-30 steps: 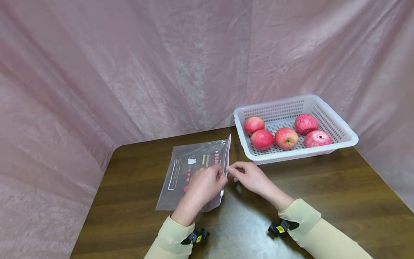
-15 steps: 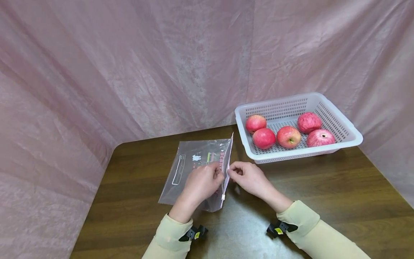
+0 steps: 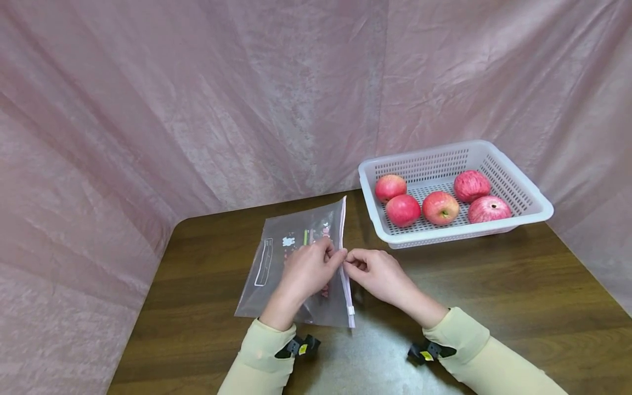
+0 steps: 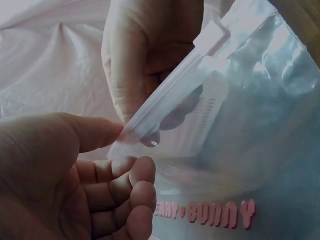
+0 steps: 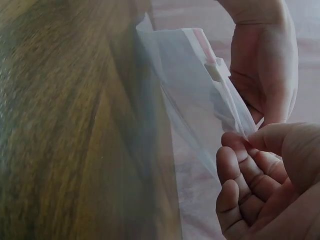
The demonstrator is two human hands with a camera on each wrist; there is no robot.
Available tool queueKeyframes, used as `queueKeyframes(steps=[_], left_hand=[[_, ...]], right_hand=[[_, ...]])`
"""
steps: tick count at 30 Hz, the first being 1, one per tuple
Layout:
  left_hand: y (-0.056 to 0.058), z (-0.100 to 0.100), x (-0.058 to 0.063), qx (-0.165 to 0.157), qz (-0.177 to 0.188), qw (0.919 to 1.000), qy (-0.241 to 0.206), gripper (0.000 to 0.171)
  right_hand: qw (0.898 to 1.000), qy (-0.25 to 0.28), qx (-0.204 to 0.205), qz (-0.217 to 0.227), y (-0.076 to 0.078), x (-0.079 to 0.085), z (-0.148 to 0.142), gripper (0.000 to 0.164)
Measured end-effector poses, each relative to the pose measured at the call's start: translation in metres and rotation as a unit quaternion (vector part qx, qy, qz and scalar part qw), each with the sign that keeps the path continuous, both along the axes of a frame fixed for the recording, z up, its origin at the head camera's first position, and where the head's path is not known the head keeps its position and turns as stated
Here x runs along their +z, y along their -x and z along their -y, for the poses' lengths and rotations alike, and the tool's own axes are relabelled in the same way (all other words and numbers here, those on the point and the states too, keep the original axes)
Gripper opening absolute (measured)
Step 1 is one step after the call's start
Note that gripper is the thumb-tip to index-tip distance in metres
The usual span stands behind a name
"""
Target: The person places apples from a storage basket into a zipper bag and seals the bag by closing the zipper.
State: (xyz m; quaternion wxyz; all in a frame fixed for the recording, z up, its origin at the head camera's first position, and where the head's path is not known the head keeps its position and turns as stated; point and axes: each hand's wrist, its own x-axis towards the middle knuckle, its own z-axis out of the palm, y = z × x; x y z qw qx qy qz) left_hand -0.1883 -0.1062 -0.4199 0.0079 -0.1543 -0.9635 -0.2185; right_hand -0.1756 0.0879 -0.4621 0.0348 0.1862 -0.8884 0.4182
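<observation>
Pinching, both of them! Left hand (image 3: 306, 269) and right hand (image 3: 380, 274) hold the bag (image 3: 274, 271) by its zip (image 3: 348, 293), sheet toward nine o'clock over the table (image 3: 197, 285); apples (image 3: 441, 208) in the basket (image 3: 434, 235) at two.

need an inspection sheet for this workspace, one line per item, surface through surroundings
Surface: table, brown wood grain, glare between the forearms.
Job's things: clear printed bag, slider near the person's end of its zip edge.
Clutter: nothing loose seen; basket at back right holds five apples.
Grips: left grip and right grip meet at the bag's zip edge, fingers curled.
Cables: nothing seen.
Surroundings: pink cloth behind and at both sides.
</observation>
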Motion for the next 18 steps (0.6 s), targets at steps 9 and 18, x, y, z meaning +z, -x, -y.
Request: queueKeyframes(steps=[9,18], left_hand=[[-0.0004,0.0035,0.0038,-0.007,-0.001,0.9999,-0.01,0.027],[-0.0033,0.0055,0.0077,0.003,-0.049,0.9988,0.002,0.02]], right_hand=[[1.0,0.022,-0.007,0.005,-0.0021,0.0042,0.0009,0.008],[0.999,0.038,-0.035,-0.012,-0.0022,0.0044,0.0004,0.003]])
